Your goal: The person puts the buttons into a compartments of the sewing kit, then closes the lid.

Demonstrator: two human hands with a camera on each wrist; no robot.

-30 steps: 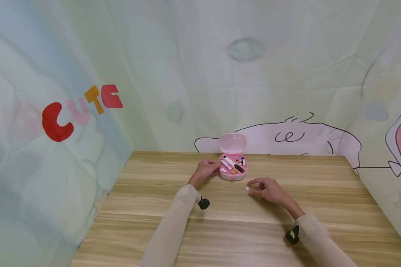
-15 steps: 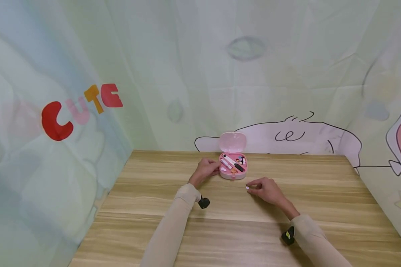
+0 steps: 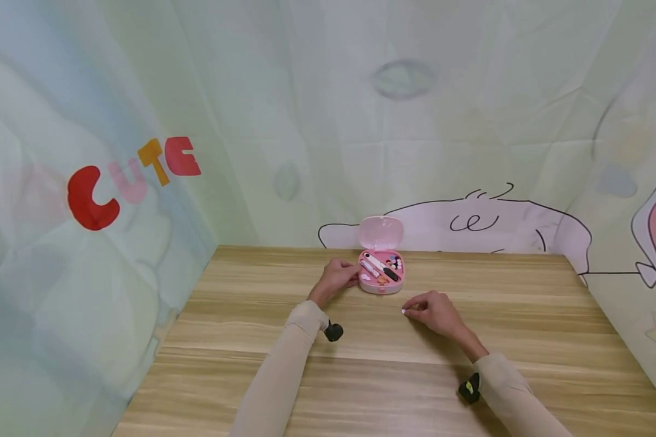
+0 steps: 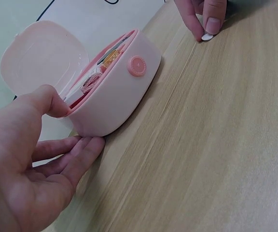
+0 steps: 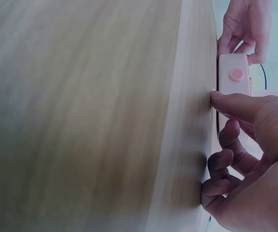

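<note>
A small pink-and-white sewing box (image 3: pixel 381 289) stands near the table's back edge with its clear pink lid (image 3: pixel 381 232) raised. My left hand (image 3: pixel 334 281) holds the box's left side; in the left wrist view the thumb hooks over the rim and the other fingers lie low against the outer wall (image 4: pixel 115 99). To the right and in front of the box, my right hand (image 3: pixel 437 312) pinches a small white button-like disc (image 4: pixel 207 36) between thumb and fingertips, at the table surface. The right wrist view hides the disc behind the thumb.
Inside the box lie a white tool with a black end (image 3: pixel 390 275), small coloured pieces (image 3: pixel 395 263), and an orange-gold item (image 3: pixel 382 280). The wooden table (image 3: pixel 372 388) meets a printed cloth backdrop (image 3: pixel 306 121) behind the box.
My right thumb and fingers have come together on the white disc, and the right hand has shifted slightly left. My left hand and the box have stayed in place.
</note>
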